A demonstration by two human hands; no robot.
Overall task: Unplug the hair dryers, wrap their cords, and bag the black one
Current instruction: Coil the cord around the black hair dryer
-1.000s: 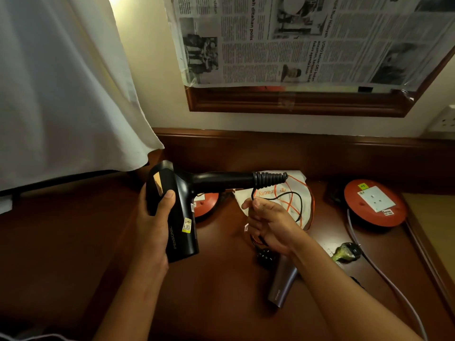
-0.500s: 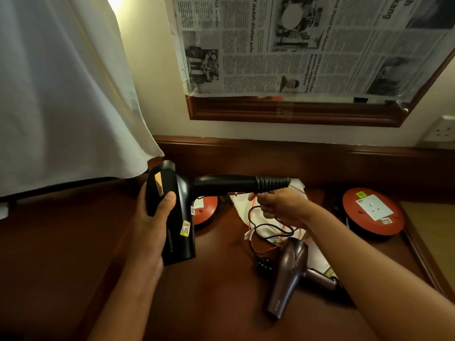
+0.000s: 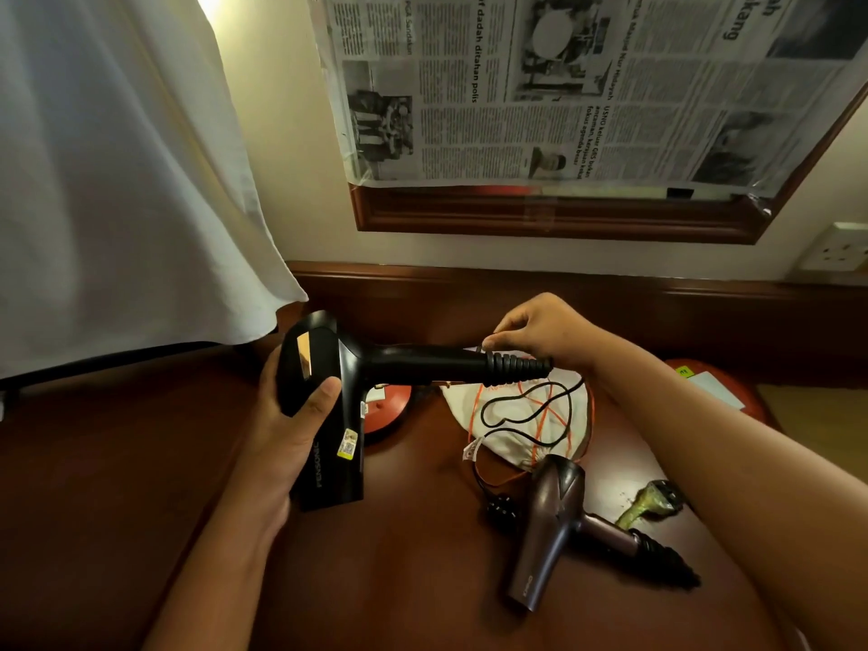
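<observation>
Left hand (image 3: 300,429) grips black dryer (image 3: 329,415) body, handle level for winding; right hand (image 3: 540,331) pinches cord (image 3: 526,406) atop handle; slack hangs over bag (image 3: 512,429).

Left hand (image 3: 286,434) at nine o'clock, fingers and thumb curled in a grip, forearm reaching up from six. Right hand (image 3: 540,328) at one o'clock, fingertips pinched, forearm entering from four.

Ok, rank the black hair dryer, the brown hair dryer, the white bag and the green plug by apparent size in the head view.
1. black hair dryer
2. brown hair dryer and white bag: look alike, and the bag is partly hidden, so unranked
3. green plug
</observation>
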